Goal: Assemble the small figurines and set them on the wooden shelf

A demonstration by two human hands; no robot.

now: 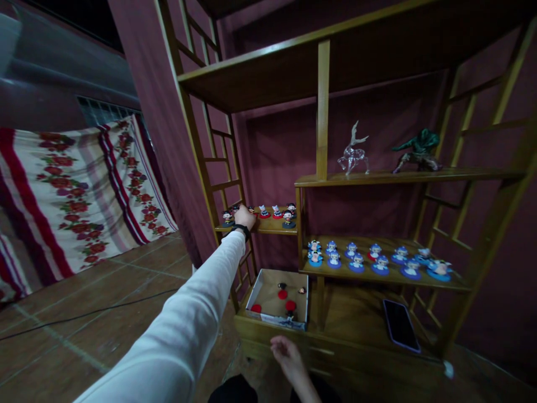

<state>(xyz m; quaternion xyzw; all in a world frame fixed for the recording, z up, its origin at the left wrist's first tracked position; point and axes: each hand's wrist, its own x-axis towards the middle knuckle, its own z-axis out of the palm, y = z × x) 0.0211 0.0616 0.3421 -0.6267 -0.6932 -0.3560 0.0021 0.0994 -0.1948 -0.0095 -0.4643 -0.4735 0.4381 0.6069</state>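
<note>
Figurines (pixel 276 212) stand on the small left shelf (pixel 271 226) of the wooden shelving unit (pixel 323 101), and our left hand (pixel 245 216) is in among those at its left end, a dark band (pixel 241 228) round the wrist below the white sleeve (pixel 197 308). We see the back of that hand with its fingers hidden, so we cannot tell whether it grips a figurine or only touches one. Just left of it stands a dark-haired figurine (pixel 227 218); to its right are two pale ones on red bases, with two dark-haired ones at the shelf's right end, one in front of the other. Our right hand (pixel 286 354) hangs lower, in front of the cardboard box (pixel 265 288), its fingers loosely curled and holding nothing that we can see. In the box lie a few small pieces (pixel 290 307), some with round red bases, well apart from one another. To the right, mostly blue figurines (pixel 357 262) stand in two rows on another shelf (pixel 335 274), below a clear deer ornament (pixel 353 158) and a green statuette (pixel 420 150); lower still, we have a phone (pixel 400 324) lying flat near the unit's right end
</note>
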